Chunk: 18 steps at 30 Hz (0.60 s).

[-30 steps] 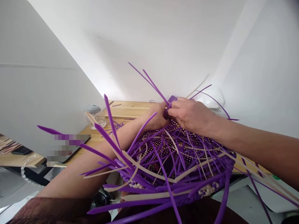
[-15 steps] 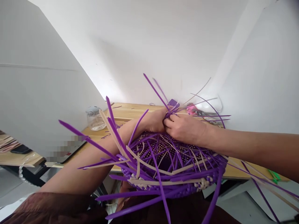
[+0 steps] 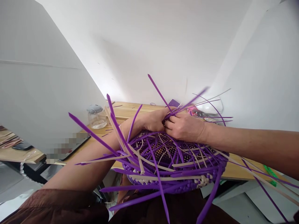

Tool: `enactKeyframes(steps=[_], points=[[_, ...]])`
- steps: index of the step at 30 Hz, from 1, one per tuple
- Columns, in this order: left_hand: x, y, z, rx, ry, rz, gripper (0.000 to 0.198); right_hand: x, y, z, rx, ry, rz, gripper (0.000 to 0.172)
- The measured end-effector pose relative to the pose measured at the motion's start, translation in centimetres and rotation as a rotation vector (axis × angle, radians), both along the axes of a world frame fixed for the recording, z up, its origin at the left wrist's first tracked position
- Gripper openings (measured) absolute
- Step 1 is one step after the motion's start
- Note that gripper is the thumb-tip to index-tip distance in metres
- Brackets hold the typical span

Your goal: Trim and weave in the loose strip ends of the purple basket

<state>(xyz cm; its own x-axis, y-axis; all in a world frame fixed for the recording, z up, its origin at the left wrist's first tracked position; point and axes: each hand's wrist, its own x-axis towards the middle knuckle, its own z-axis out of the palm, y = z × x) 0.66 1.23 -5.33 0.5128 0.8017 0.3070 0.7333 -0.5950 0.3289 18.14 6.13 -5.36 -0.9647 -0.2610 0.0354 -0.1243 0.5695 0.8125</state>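
Note:
A woven basket (image 3: 187, 183) of purple and beige strips rests near my body, its opening full of loose strip ends that stick out on all sides. At its far rim my left hand (image 3: 156, 119) is closed on the weave and strips, its fingertips partly hidden behind the rim. My right hand (image 3: 181, 127) meets it there, fingers bent and pinching purple strips close to the left fingers. Several purple and beige strips fan up and to the right from between both hands. Just which strip each hand grips is hard to tell.
On the wooden table (image 3: 133, 109) a clear jar with a grey lid (image 3: 96, 116) stands at the left. A dark flat device (image 3: 76, 147) lies nearer. Behind my hands are a purple piece (image 3: 174, 103), a pink item (image 3: 192, 109) and a white bag (image 3: 211, 105). Something green (image 3: 270, 175) lies right.
A purple strip that stood up behind my hands now slants to the right. Both hands keep their closed hold at the rim. The view has shifted slightly.

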Motion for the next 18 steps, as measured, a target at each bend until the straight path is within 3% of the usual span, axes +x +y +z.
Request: enactKeyframes(steps=[3, 10, 18], points=[[-0.1, -0.1, 0.2, -0.016, -0.035, -0.002, 0.055, 0.0, -0.2, 0.1, 0.022, 0.054, 0.041, 0.024], [-0.2, -0.5, 0.3, -0.058, -0.160, 0.101, 0.054, -0.3, -1.0, -0.1, -0.027, 0.163, -0.051, 0.027], [-0.1, -0.7, 0.6, -0.154, -0.288, 0.307, 0.050, -2.6, -1.4, -3.2, -0.227, -0.016, -0.102, 0.031]])
